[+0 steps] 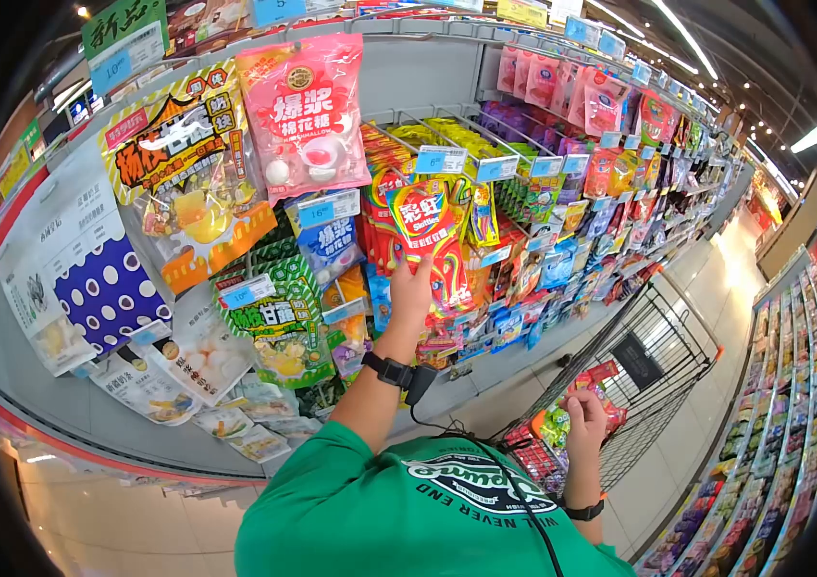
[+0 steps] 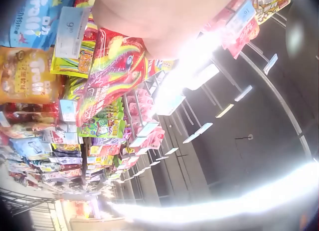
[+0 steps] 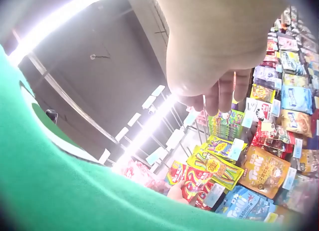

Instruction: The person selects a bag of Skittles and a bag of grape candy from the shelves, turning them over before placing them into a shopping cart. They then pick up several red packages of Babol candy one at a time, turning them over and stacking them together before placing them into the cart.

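A red Skittles candy bag (image 1: 425,213) with a rainbow print is pinched at its lower part by my left hand (image 1: 410,293), thumb over its front. It is in front of the hanging candy rack. In the left wrist view the bag (image 2: 117,66) tilts beneath the blurred left hand (image 2: 149,16). My right hand (image 1: 585,423) hangs loosely curled above the shopping cart (image 1: 673,385) and holds nothing. Its fingers point downward in the right wrist view, where the right hand (image 3: 219,56) overlaps the shelves behind.
A pink marshmallow bag (image 1: 305,115) and a yellow-and-orange candy bag (image 1: 187,178) hang left of the left hand. Price tags (image 1: 441,160) stick out from the hooks. Several colourful packages (image 1: 555,425) lie in the cart. Another stocked shelf (image 1: 774,423) stands across the aisle.
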Tool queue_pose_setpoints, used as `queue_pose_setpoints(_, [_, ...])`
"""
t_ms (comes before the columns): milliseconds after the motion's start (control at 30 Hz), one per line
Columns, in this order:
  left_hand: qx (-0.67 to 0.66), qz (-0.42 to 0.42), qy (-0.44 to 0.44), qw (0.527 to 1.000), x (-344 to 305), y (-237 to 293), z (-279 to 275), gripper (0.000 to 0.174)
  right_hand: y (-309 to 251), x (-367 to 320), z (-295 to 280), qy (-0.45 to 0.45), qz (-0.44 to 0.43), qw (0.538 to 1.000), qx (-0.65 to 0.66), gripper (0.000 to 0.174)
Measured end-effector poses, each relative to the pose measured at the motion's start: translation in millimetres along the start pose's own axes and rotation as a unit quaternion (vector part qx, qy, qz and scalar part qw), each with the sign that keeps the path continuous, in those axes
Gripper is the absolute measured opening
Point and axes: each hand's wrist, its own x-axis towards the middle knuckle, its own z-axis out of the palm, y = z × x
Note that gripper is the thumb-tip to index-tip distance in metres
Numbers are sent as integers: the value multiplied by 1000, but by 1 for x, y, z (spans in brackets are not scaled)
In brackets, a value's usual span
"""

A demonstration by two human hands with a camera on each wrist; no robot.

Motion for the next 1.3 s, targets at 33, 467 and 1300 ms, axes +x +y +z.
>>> queue_pose_setpoints(33, [41,6,16,999,5,-2,-1,30,3,1,1,-1,6,1000,0,11])
queue_pose_setpoints(467, [96,48,132,985,101,-64,-22,31,19,18,7,-27,18,999,16,14])
queue_pose_setpoints(1300, [272,25,-87,958,-69,-106,-38,26,432,-8,-217,-102,429,844,-305,43])
